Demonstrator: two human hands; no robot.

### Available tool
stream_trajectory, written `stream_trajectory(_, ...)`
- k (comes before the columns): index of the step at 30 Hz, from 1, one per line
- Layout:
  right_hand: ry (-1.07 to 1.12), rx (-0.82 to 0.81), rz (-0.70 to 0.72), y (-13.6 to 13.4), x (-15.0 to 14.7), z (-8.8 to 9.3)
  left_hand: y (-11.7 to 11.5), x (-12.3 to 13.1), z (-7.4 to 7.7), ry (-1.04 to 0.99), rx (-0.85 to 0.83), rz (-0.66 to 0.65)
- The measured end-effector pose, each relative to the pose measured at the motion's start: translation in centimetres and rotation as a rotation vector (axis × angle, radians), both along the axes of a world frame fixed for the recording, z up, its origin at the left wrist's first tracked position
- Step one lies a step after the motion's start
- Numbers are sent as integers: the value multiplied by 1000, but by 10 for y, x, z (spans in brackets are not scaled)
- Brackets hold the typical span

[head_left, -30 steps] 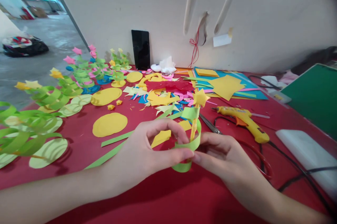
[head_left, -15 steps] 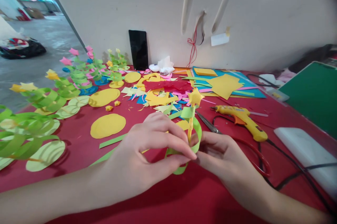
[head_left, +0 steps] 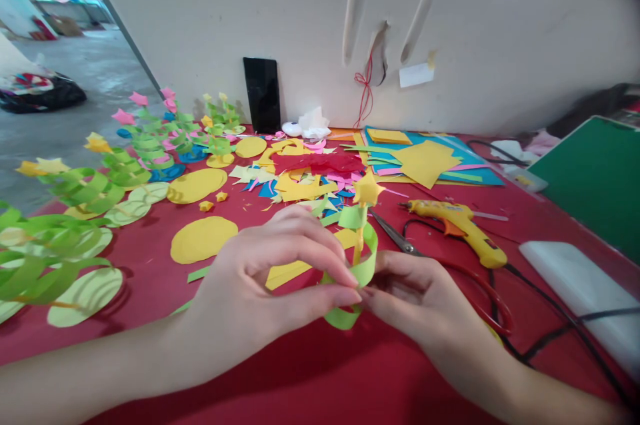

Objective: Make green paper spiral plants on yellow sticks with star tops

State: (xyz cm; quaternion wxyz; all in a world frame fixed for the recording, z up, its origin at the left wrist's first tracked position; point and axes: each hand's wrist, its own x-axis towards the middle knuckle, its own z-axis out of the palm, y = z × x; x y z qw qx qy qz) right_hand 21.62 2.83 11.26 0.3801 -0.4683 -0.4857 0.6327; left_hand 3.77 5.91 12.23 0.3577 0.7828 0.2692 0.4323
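Note:
A green paper strip (head_left: pixel 369 258) curls in a spiral around a thin yellow stick (head_left: pixel 359 242) topped by a yellow paper star (head_left: pixel 367 189). Thumb and index finger of my left hand (head_left: pixel 285 272) pinch the strip's lower curl from the left. From the right, my right hand (head_left: pixel 413 288) closes its fingertips at the same low part of the piece; its other fingers are curled and partly hidden. The stick stands nearly upright, leaning slightly right. Behind my left hand lie yellow paper strips (head_left: pixel 287 273) and a yellow paper disc (head_left: pixel 204 240).
Finished-looking spiral paper plants (head_left: pixel 83 188) stand along the left. Paper scraps (head_left: pixel 305 182) cover the middle back. Scissors (head_left: pixel 400 236) and a yellow glue gun (head_left: pixel 457 222) with a black cord lie at right, near a white block (head_left: pixel 575 298). A black phone (head_left: pixel 263 95) leans on the wall.
My left fingertips have shifted slightly left and now pinch the strip's lower curl. The star and stick have dropped a little and tilted; more of the green curl shows.

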Motion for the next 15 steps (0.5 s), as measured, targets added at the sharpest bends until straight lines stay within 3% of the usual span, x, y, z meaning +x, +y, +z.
stream_trajectory(15,16,-15,-48,2,-2,4,3,1,-2,-114,-71,40)
